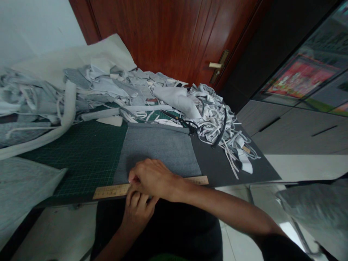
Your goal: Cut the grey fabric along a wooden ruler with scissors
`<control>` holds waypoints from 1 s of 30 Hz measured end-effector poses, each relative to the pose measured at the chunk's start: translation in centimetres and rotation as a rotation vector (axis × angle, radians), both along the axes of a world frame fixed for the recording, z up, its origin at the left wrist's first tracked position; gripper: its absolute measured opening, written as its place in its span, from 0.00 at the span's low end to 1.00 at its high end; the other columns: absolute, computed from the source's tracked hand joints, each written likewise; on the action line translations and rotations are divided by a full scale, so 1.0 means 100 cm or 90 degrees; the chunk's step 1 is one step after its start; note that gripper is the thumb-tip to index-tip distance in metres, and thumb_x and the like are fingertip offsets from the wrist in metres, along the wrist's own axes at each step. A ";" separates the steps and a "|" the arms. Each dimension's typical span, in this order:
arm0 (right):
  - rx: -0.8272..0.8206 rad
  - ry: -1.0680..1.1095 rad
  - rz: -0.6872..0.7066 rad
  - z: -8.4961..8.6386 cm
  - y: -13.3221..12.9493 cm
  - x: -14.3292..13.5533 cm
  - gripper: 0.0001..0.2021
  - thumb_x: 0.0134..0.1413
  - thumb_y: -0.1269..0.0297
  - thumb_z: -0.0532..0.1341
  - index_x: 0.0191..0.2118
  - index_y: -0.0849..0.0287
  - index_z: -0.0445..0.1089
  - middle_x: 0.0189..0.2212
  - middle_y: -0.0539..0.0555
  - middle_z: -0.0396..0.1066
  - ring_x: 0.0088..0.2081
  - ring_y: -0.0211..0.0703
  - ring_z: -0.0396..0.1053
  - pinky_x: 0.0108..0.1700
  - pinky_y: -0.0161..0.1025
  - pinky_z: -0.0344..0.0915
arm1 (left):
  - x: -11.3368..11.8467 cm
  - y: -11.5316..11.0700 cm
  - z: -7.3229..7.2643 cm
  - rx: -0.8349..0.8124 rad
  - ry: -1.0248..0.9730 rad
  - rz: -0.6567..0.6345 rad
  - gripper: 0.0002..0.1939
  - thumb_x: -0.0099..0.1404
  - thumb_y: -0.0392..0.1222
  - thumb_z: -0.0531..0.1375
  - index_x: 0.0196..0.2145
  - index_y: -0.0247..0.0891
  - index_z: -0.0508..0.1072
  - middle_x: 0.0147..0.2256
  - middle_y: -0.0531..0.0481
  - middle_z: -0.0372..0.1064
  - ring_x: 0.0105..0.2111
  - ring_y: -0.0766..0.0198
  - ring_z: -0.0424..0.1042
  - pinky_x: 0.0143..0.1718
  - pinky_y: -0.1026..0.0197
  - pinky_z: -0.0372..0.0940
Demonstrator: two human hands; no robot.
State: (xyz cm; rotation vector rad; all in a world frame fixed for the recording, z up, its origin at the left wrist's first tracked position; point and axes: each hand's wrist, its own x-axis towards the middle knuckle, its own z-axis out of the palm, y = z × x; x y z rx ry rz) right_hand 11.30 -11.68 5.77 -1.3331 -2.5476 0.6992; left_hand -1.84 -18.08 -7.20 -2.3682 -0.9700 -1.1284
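Note:
A piece of grey fabric (160,145) lies flat near the table's front edge, its far edge folded over. Across its near edge rests a wooden ruler (111,191). My left hand (140,208) grips the ruler at its middle from the front, fingers bent over it. Just above, my right hand (154,177) is closed and crosses over the left fingers, touching or nearly touching them. Whatever its curled fingers hold is hidden beneath the hand. Black-handled scissors (187,123) lie beyond the fabric's far edge.
A green cutting mat (89,156) covers part of the dark table (261,172). Fabric scraps (108,87) and a tangle of cut strips (217,123) are heaped along the back. More grey cloth (24,192) hangs over the left front edge. A wooden door (168,40) stands behind.

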 end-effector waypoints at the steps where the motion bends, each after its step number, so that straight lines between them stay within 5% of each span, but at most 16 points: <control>1: -0.002 0.000 -0.002 0.000 0.000 0.001 0.10 0.64 0.71 0.63 0.44 0.59 0.83 0.40 0.55 0.83 0.41 0.44 0.78 0.39 0.37 0.63 | 0.000 0.000 0.000 -0.001 0.002 -0.004 0.11 0.64 0.29 0.59 0.32 0.45 0.76 0.30 0.48 0.67 0.36 0.54 0.63 0.53 0.47 0.61; 30: -0.006 -0.007 -0.023 0.004 -0.006 0.019 0.10 0.64 0.70 0.63 0.43 0.58 0.84 0.38 0.56 0.83 0.39 0.43 0.78 0.39 0.35 0.64 | -0.005 0.001 -0.007 -0.013 0.004 -0.011 0.13 0.62 0.30 0.64 0.39 0.46 0.80 0.38 0.46 0.71 0.45 0.52 0.68 0.57 0.45 0.64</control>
